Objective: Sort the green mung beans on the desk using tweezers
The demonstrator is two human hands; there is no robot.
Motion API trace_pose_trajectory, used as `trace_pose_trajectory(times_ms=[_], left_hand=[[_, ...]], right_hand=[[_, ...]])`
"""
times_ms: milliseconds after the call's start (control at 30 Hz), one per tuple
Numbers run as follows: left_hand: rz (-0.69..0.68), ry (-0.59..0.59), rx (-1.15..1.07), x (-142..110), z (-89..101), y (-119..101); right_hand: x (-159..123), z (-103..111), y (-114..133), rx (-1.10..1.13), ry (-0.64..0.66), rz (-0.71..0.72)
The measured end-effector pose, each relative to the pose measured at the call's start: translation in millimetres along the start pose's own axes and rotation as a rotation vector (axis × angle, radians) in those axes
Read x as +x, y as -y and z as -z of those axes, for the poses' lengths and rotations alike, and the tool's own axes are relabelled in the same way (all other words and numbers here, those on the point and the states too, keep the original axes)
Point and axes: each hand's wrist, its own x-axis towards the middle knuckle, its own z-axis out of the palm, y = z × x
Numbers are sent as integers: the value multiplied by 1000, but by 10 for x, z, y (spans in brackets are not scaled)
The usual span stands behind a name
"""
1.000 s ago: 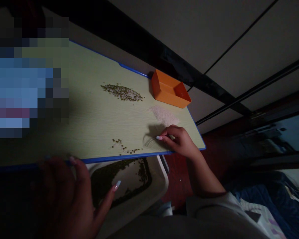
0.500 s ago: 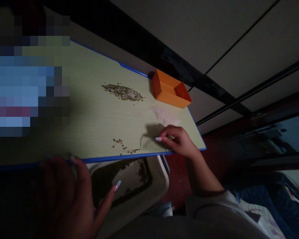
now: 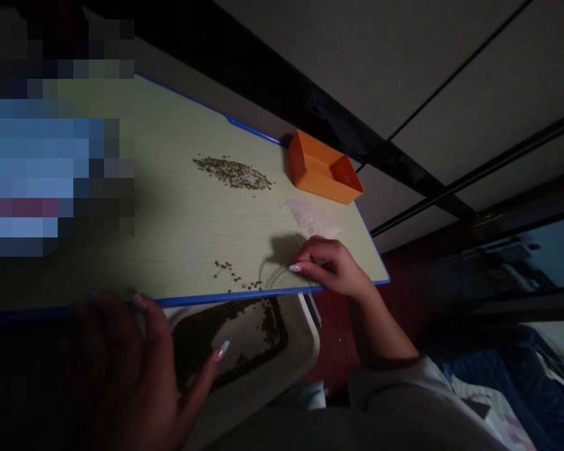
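Observation:
My right hand lies at the table's front edge, fingers pinched on a clear plastic piece with a curved rim that rests flat on the table. Just left of it are a few loose green beans. My left hand is in shadow below the table edge, thumb stretched out, holding the left side of a white tray. The tray sits under the edge with many green beans in it.
On the pale green table with a blue rim lie a mixed pile of beans and white grains and a pile of white grains. An orange box stands at the far right corner. The room is dim.
My right hand has slid the clear piece a little to the left, closer to the loose beans. My left hand and the tray have stayed where they were.

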Motion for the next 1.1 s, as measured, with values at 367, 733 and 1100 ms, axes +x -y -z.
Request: trace_pose_trajectory(times_ms=[367, 733, 1100], left_hand=[[-8, -1, 16, 3, 2, -12], [-3, -4, 5, 23, -4, -8], [9, 8, -16, 18, 1, -17]], right_hand=[[13, -48, 6, -31, -40, -40], [3, -40, 25, -9, -73, -41], [8, -61, 50, 31, -30, 6]])
